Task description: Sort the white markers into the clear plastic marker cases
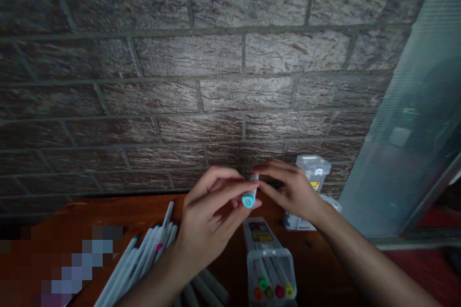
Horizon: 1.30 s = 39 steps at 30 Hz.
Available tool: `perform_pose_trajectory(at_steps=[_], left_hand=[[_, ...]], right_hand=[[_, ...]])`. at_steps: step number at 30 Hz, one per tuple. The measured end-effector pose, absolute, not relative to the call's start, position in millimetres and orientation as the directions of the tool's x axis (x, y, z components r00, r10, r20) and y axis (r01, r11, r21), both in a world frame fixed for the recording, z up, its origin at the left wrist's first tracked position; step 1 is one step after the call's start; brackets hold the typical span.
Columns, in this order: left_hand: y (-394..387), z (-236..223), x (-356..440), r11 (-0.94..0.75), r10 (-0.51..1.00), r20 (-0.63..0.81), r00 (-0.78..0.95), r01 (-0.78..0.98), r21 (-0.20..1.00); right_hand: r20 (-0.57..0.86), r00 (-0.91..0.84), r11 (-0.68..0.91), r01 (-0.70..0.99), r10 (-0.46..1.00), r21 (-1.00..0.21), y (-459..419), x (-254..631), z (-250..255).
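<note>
One marker point(249, 198), cap point(248, 201) toward me, long axis running away
My left fingers point(230, 194) pinch it; right fingers point(272, 171) at far end, grip unclear

A pen point(248, 200) is resting between the left fingers point(226, 195). Left of them, loose pens point(146, 254) are lying on the table point(334, 268); below and nearer, a case point(272, 252) is holding others point(279, 291). Boxes point(314, 167) are sitting to their right; a wall point(223, 120) is rising behind.
</note>
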<state>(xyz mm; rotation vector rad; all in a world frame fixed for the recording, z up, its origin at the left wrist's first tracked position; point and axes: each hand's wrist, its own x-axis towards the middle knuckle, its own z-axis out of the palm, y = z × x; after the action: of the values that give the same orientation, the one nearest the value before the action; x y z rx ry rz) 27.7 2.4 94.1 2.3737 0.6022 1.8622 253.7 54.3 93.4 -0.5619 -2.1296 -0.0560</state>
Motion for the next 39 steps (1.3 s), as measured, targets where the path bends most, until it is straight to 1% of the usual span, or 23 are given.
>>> perform_pose_trajectory(at_steps=[5,9,15,20,31,39], left_hand=[[0.2,92.7,29.8,-0.924,0.334,0.918,0.215,0.268,0.273],[0.2,93.5,31.7,-0.93,0.312,0.931,0.188,0.262,0.259],[0.6,93.5,30.0,-0.931,0.334,0.917,0.221,0.233,0.283],[0.5,93.0,30.0,-0.932,0.331,0.915,0.229,0.23,0.28],[-1.8,94.5,30.9,-0.936,0.33,0.906,0.266,0.217,0.278],[-3.4,93.7,31.3,-0.939,0.327,0.903,0.277,0.204,0.277]], right_hand=[[0.794,-0.476,0.891,0.418,0.379,-0.174,53.6,254.7,93.0],[0.787,-0.487,0.893,0.416,0.379,-0.173,52.1,254.2,93.8],[0.778,-0.494,0.896,0.403,0.387,-0.19,52.3,253.3,93.1],[0.763,-0.503,0.89,0.409,0.406,-0.204,53.1,253.4,91.1],[0.763,-0.528,0.901,0.402,0.372,-0.162,52.9,252.7,93.3],[0.752,-0.531,0.892,0.418,0.392,-0.17,51.8,254.2,93.2]])
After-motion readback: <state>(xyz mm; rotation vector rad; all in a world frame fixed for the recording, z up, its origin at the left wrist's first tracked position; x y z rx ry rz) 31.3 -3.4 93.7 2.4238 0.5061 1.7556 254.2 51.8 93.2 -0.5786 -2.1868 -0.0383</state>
